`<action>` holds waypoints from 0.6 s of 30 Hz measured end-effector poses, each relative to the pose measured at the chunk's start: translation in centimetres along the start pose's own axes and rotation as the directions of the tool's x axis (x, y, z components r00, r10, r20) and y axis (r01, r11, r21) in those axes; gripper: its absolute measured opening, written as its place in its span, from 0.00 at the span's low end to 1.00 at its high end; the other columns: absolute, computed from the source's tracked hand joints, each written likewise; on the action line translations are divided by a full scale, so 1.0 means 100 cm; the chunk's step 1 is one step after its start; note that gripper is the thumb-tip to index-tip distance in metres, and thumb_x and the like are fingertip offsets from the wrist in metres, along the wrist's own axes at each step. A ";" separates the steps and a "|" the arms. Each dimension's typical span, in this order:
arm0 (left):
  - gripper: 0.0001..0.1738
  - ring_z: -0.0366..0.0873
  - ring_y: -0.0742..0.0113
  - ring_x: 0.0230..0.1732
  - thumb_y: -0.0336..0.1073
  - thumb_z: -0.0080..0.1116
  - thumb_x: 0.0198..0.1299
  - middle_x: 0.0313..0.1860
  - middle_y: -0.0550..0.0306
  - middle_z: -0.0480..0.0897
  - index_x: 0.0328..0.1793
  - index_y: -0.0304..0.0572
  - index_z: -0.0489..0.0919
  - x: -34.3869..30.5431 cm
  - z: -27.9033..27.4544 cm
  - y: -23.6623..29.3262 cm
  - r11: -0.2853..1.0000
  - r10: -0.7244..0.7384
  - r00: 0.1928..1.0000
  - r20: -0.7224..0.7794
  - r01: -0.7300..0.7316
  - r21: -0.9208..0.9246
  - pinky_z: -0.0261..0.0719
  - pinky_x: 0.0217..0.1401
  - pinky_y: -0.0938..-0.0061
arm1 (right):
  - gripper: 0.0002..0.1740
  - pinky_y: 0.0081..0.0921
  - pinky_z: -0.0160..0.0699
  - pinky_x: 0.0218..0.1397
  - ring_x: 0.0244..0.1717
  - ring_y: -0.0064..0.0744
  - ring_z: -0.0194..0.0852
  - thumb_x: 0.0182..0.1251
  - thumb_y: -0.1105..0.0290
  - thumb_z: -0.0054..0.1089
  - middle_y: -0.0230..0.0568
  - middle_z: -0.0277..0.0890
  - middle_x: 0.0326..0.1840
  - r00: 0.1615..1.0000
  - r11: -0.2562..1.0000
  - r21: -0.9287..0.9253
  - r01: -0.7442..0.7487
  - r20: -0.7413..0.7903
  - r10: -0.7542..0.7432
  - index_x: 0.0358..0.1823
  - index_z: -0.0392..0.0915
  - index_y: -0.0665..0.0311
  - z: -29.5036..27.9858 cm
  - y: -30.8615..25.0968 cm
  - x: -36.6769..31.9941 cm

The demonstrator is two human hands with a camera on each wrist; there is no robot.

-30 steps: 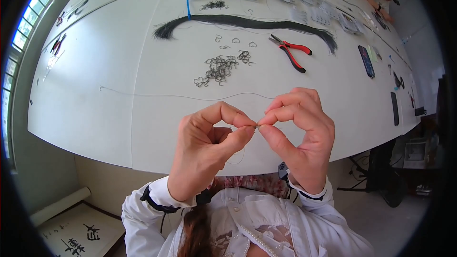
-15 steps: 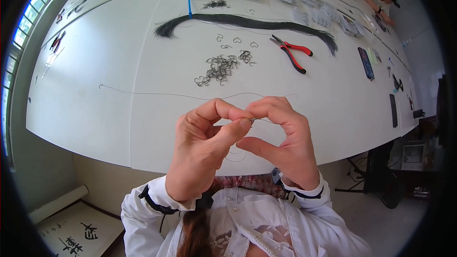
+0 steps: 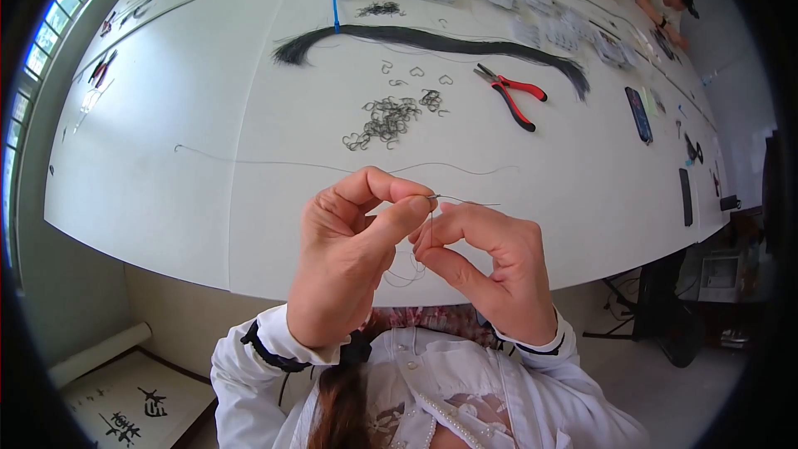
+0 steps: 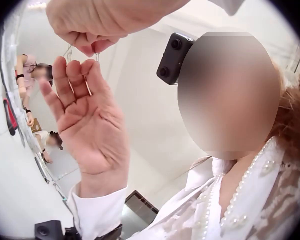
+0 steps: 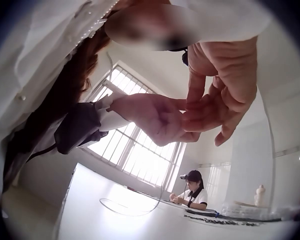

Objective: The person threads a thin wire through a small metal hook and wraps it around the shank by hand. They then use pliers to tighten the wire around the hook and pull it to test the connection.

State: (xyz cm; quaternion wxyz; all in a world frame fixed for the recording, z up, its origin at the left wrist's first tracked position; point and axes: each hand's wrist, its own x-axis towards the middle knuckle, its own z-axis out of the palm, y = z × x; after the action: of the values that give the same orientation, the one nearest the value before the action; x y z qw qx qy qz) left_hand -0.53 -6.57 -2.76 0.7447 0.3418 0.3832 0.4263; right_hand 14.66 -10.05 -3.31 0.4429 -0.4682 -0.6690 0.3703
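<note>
Fine dark line (image 3: 468,201), stub jutting right, loops hanging, clamped between left hand's (image 3: 337,262) thumb and forefinger over white table (image 3: 158,208). Right hand (image 3: 490,254): fingers bent, can't tell if pinching. Barred window (image 5: 145,157)

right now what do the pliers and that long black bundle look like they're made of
Pliers: probably metal jaws, grey sheen; red-and-black handles, likely plastic or rubber.
Black bundle: fine wire or synthetic strands, unclear which; dark, ends splayed.

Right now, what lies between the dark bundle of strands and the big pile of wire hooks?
A few loose hooks, some heart-shaped, lie between the dark bundle and the pile, as the head view shows.
</note>
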 end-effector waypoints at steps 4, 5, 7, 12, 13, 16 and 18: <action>0.03 0.62 0.89 0.16 0.24 0.54 0.58 0.28 0.62 0.80 0.34 0.39 0.77 -0.001 0.002 0.000 0.989 0.094 0.995 -0.043 -0.088 0.120 0.54 0.15 0.89 | 0.04 0.23 0.71 0.30 0.25 0.33 0.73 0.59 0.81 0.56 0.39 0.74 0.26 0.997 0.998 0.018 -0.057 0.045 0.056 0.33 0.71 0.67 0.001 -0.007 -0.006; 0.03 0.66 0.87 0.19 0.22 0.55 0.57 0.28 0.62 0.80 0.34 0.38 0.77 -0.002 0.002 -0.001 0.977 0.137 0.989 -0.059 -0.125 0.173 0.58 0.17 0.89 | 0.04 0.24 0.71 0.29 0.24 0.33 0.73 0.60 0.81 0.54 0.39 0.73 0.26 0.991 0.993 0.029 -0.113 0.073 0.110 0.34 0.70 0.66 0.001 -0.010 -0.007; 0.04 0.67 0.85 0.21 0.20 0.55 0.55 0.27 0.62 0.79 0.33 0.37 0.78 -0.002 0.001 -0.005 0.951 0.225 0.973 -0.054 -0.208 0.230 0.61 0.20 0.88 | 0.04 0.24 0.69 0.26 0.22 0.33 0.72 0.61 0.81 0.53 0.39 0.72 0.25 0.989 0.993 -0.021 -0.119 0.083 0.120 0.34 0.69 0.65 -0.002 -0.019 -0.008; 0.07 0.67 0.83 0.23 0.14 0.57 0.50 0.25 0.64 0.75 0.29 0.33 0.78 -0.006 0.003 -0.006 0.822 0.411 0.911 -0.038 -0.352 0.447 0.66 0.26 0.87 | 0.06 0.23 0.63 0.18 0.16 0.29 0.66 0.57 0.82 0.54 0.34 0.66 0.21 0.994 0.938 -0.332 0.100 -0.005 -0.108 0.33 0.70 0.63 0.003 -0.019 -0.010; 0.07 0.66 0.83 0.23 0.14 0.58 0.49 0.25 0.65 0.74 0.28 0.33 0.78 -0.006 0.002 -0.007 0.782 0.452 0.892 -0.023 -0.384 0.490 0.64 0.26 0.87 | 0.08 0.21 0.59 0.15 0.15 0.26 0.62 0.51 0.82 0.56 0.31 0.62 0.20 0.972 0.845 -0.502 0.186 -0.030 -0.233 0.33 0.72 0.63 0.004 -0.019 -0.011; 0.08 0.64 0.84 0.23 0.14 0.60 0.48 0.24 0.66 0.73 0.26 0.34 0.77 -0.007 0.003 -0.008 0.711 0.502 0.865 0.006 -0.417 0.566 0.61 0.25 0.87 | 0.13 0.17 0.51 0.11 0.14 0.20 0.56 0.39 0.80 0.58 0.27 0.54 0.18 0.903 0.613 -0.739 0.279 -0.015 -0.429 0.31 0.76 0.61 0.003 -0.019 -0.012; 0.08 0.63 0.84 0.22 0.14 0.60 0.47 0.24 0.66 0.72 0.26 0.34 0.77 -0.008 0.003 -0.007 0.681 0.513 0.858 0.019 -0.421 0.599 0.60 0.24 0.86 | 0.14 0.15 0.48 0.10 0.14 0.17 0.53 0.34 0.79 0.59 0.26 0.51 0.18 0.867 0.502 -0.812 0.297 0.009 -0.498 0.29 0.78 0.61 0.000 -0.020 -0.012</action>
State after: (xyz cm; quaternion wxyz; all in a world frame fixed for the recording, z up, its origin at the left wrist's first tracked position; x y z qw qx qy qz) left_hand -0.29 -7.62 -3.01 0.4380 0.6066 0.4496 0.4879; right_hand 14.24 -11.76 -1.77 0.3354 -0.4854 -0.7963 -0.1335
